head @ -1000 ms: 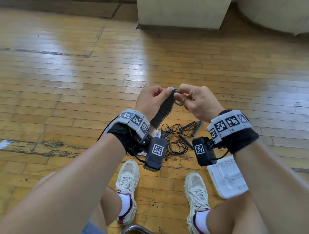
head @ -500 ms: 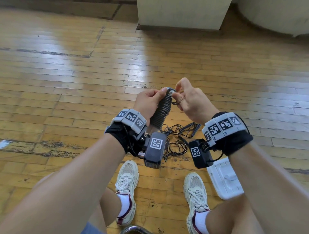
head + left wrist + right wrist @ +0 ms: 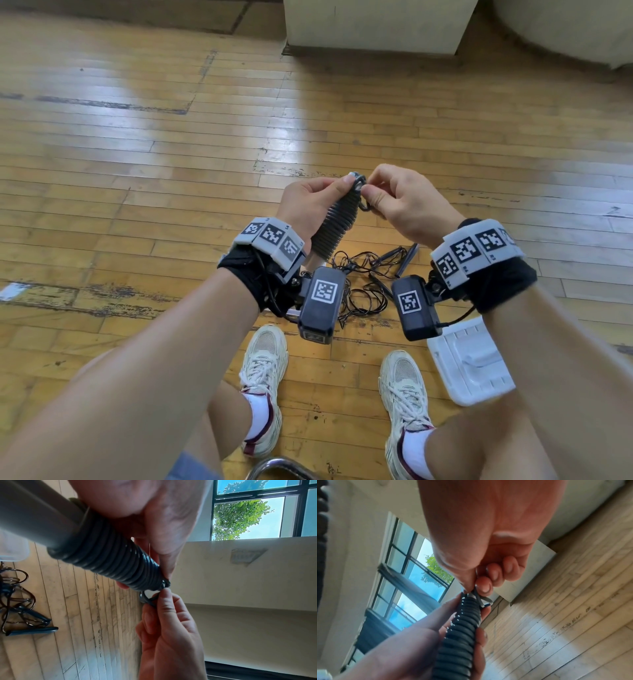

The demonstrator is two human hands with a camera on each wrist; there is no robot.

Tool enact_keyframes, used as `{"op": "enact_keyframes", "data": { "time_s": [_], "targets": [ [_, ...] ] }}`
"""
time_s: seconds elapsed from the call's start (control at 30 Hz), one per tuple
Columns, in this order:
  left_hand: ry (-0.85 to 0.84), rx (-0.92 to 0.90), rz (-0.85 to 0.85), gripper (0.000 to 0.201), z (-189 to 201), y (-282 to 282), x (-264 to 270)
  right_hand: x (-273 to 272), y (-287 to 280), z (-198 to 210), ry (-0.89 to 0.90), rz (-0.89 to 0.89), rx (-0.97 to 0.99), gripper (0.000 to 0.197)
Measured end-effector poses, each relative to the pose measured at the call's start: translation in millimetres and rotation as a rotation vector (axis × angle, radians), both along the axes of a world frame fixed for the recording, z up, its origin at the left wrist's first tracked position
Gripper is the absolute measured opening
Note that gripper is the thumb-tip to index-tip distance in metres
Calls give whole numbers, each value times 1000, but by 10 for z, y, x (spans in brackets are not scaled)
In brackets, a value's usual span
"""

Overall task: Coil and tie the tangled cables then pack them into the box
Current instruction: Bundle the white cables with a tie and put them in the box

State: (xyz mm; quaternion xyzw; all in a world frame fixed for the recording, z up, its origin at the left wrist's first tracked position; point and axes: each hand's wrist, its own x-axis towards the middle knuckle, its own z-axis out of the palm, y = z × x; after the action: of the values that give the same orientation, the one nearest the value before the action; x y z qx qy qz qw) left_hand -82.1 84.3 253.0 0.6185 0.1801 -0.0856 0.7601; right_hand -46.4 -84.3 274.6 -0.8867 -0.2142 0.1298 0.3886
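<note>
While the coiled cable (image 3: 337,222) is held up above the floor (image 3: 137,171), the left hand (image 3: 308,205) has its grip clenched around the coil's upper part. The right hand (image 3: 404,205) pinches the loose cable end (image 3: 147,599) at the top of the coil. Below them, on the floor, lies a tangle of thin cables (image 3: 363,281), and near the right shoe (image 3: 406,404) is a white box lid (image 3: 469,363).

Bare wooden floor (image 3: 144,178) extends far and to the left of the raised hands, with open passage there. Directly below the hands, a tangle of thin black cables (image 3: 363,284) occupies the floor between the wrists. A white box (image 3: 469,363) lies near right, beside the right shoe (image 3: 404,394). A pale cabinet base (image 3: 373,31) blocks the far centre.
</note>
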Motion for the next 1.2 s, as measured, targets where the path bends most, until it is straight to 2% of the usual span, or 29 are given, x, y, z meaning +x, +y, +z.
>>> {"op": "enact_keyframes", "data": {
  "time_s": [0.07,0.27,0.43,0.47,0.53,0.67,0.73,0.87,1.07,1.2],
  "targets": [
    [1,3,-10,20,4,3,4,12,-9,-8,26,-6,13,14],
    [-26,65,-16,23,-28,-42,-53,49,-93,-28,-76,42,-95,11],
    [-119,66,-31,23,19,-79,-82,76,-160,-32,142,-3,48,16],
    [-132,71,-33,24,33,-84,-81,69,-162,-47,138,-21,79,15],
    [-136,79,-28,25,45,-85,-69,49,-145,-86,10,-56,80,14],
    [-93,91,-29,26,26,-53,-18,6,-93,-168,-395,-74,-52,16],
    [-47,70,-29,27,6,-63,-8,25,-95,-179,-513,-83,-90,18],
    [10,11,26,30,7,-76,-10,30,-58,-213,-506,-79,-87,18],
    [55,-51,21,37,16,-40,-21,40,-2,-209,-371,-154,159,11],
    [63,-61,13,39,-6,-46,-52,35,42,-211,-400,-161,127,11]
  ]
}}
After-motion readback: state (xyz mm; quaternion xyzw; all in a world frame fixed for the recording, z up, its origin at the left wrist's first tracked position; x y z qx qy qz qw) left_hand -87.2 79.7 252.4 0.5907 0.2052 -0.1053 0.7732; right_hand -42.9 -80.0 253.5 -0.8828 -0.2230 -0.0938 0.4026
